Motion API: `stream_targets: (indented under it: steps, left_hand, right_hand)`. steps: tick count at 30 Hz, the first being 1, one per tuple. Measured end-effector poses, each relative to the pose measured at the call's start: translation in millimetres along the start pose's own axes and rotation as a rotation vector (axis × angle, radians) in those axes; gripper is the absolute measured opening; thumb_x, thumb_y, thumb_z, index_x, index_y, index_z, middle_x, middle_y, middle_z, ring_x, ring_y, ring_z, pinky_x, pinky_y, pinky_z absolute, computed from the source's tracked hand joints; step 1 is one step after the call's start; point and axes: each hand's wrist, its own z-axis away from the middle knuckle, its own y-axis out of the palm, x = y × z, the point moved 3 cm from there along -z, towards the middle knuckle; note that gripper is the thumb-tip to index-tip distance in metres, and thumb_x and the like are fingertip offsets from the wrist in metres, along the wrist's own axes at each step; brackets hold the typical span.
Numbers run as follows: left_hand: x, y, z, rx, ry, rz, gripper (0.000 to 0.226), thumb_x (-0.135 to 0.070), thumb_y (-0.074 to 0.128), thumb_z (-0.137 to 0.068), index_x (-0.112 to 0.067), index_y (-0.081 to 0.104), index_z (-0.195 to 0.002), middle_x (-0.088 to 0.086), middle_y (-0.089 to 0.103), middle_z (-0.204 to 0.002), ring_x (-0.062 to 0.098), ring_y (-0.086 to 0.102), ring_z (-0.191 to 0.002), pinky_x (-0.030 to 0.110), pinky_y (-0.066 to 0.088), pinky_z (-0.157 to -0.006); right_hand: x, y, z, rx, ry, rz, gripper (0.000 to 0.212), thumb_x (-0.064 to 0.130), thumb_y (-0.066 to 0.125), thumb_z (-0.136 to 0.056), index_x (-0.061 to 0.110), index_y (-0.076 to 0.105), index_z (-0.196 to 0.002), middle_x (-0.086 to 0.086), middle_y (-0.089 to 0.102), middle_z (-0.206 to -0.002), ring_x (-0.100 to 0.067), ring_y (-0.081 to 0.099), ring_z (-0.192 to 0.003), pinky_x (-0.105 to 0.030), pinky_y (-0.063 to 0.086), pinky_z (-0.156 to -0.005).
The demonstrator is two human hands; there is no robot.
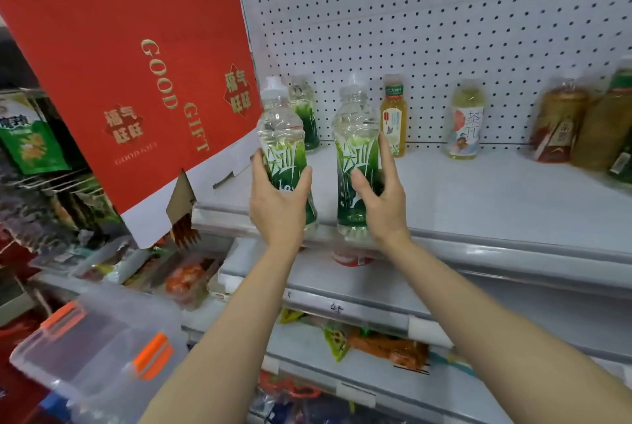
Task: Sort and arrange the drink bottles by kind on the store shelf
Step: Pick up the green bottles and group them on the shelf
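My left hand (278,203) grips a clear bottle with a green leaf label (284,136) at the front edge of the white shelf (478,204). My right hand (383,199) grips a second bottle of the same kind (355,136) just to its right. A third green-label bottle (306,112) stands behind them by the pegboard. Further right along the back stand a yellow tea bottle with a green cap (394,115), a pale tea bottle with a white picture label (465,121) and brown tea bottles (561,122) at the far right.
A red "GOOD GIFT" cardboard box (136,74) leans over the shelf's left end. Lower shelves hold snack packets (376,343). A clear plastic bin with orange clips (99,351) sits at lower left. A red-topped item (352,257) shows under the shelf lip.
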Motion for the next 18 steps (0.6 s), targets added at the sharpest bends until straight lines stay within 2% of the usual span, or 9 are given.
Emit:
stream_targets:
  steps: [3, 6, 8, 9, 11, 12, 15, 16, 18]
  left_hand:
    - [9, 19, -28, 0.017, 0.031, 0.007, 0.088, -0.051, 0.072, -0.082, -0.022, 0.03, -0.154, -0.004, 0.043, -0.154, 0.018, 0.044, -0.137, 0.034, 0.035, -0.108]
    - [16, 34, -55, 0.021, 0.042, -0.011, 0.088, -0.051, 0.071, -0.083, -0.021, 0.028, -0.155, -0.002, 0.043, -0.154, 0.018, 0.043, -0.137, 0.035, 0.035, -0.108]
    - [21, 44, -71, 0.035, 0.052, 0.019, 0.086, -0.048, 0.071, -0.084, -0.02, 0.029, -0.154, -0.001, 0.045, -0.152, 0.018, 0.044, -0.136, 0.033, 0.035, -0.106]
    - [24, 49, -79, 0.044, 0.048, 0.041, 0.086, -0.046, 0.072, -0.085, -0.018, 0.029, -0.154, 0.0, 0.045, -0.151, 0.019, 0.043, -0.136, 0.031, 0.034, -0.105]
    - [31, 61, -96, 0.07, 0.031, 0.077, 0.085, -0.04, 0.073, -0.085, -0.015, 0.029, -0.153, 0.004, 0.044, -0.15, 0.02, 0.041, -0.137, 0.031, 0.033, -0.106]
    - [35, 67, -103, 0.085, 0.029, 0.095, 0.085, -0.036, 0.075, -0.085, -0.013, 0.029, -0.152, 0.006, 0.044, -0.149, 0.021, 0.041, -0.136, 0.033, 0.033, -0.108]
    - [47, 88, -127, 0.135, 0.041, 0.161, 0.083, -0.025, 0.078, -0.082, -0.009, 0.031, -0.149, 0.008, 0.045, -0.143, 0.023, 0.043, -0.132, 0.041, 0.038, -0.111]
    - [50, 96, -134, 0.158, 0.037, 0.177, 0.083, -0.022, 0.078, -0.081, -0.008, 0.031, -0.148, 0.009, 0.045, -0.143, 0.023, 0.043, -0.133, 0.042, 0.037, -0.112]
    - [56, 112, -145, 0.202, 0.03, 0.202, 0.083, -0.02, 0.078, -0.082, -0.006, 0.03, -0.148, 0.011, 0.042, -0.146, 0.025, 0.04, -0.136, 0.044, 0.034, -0.114]
  right_hand:
    - [-10, 12, -24, -0.042, -0.013, -0.002, 0.071, 0.028, 0.059, -0.095, 0.031, 0.019, -0.154, 0.04, 0.023, -0.14, 0.03, 0.02, -0.125, 0.002, 0.019, -0.101]
    - [-18, 21, -52, -0.036, 0.013, -0.01, 0.074, 0.03, 0.059, -0.095, 0.03, 0.014, -0.155, 0.032, 0.019, -0.147, 0.02, 0.018, -0.131, -0.002, 0.017, -0.104]
    - [-25, 25, -70, -0.045, 0.039, -0.018, 0.074, 0.029, 0.059, -0.095, 0.029, 0.015, -0.154, 0.025, 0.023, -0.15, 0.011, 0.023, -0.134, -0.01, 0.022, -0.108]
    - [-28, 29, -80, -0.038, 0.065, -0.036, 0.073, 0.027, 0.06, -0.095, 0.028, 0.017, -0.154, 0.023, 0.03, -0.149, 0.011, 0.031, -0.131, -0.013, 0.028, -0.107]
    - [-39, 36, -100, -0.027, 0.132, -0.09, 0.068, 0.02, 0.062, -0.094, 0.027, 0.025, -0.15, 0.028, 0.048, -0.128, 0.02, 0.048, -0.108, -0.01, 0.042, -0.093]
    - [-46, 40, -109, -0.031, 0.166, -0.112, 0.064, 0.016, 0.062, -0.093, 0.027, 0.029, -0.148, 0.028, 0.052, -0.117, 0.02, 0.051, -0.1, -0.011, 0.046, -0.086]
    - [-70, 52, -138, -0.057, 0.267, -0.133, 0.058, 0.01, 0.065, -0.09, 0.025, 0.037, -0.138, 0.006, 0.061, -0.118, -0.01, 0.061, -0.108, -0.041, 0.052, -0.096]
    - [-79, 56, -147, -0.061, 0.288, -0.127, 0.059, 0.009, 0.066, -0.089, 0.025, 0.037, -0.137, 0.001, 0.062, -0.12, -0.016, 0.061, -0.11, -0.047, 0.05, -0.098]
    - [-95, 61, -162, -0.068, 0.3, -0.077, 0.061, 0.007, 0.068, -0.086, 0.025, 0.038, -0.136, -0.003, 0.062, -0.122, -0.021, 0.061, -0.111, -0.05, 0.05, -0.098]
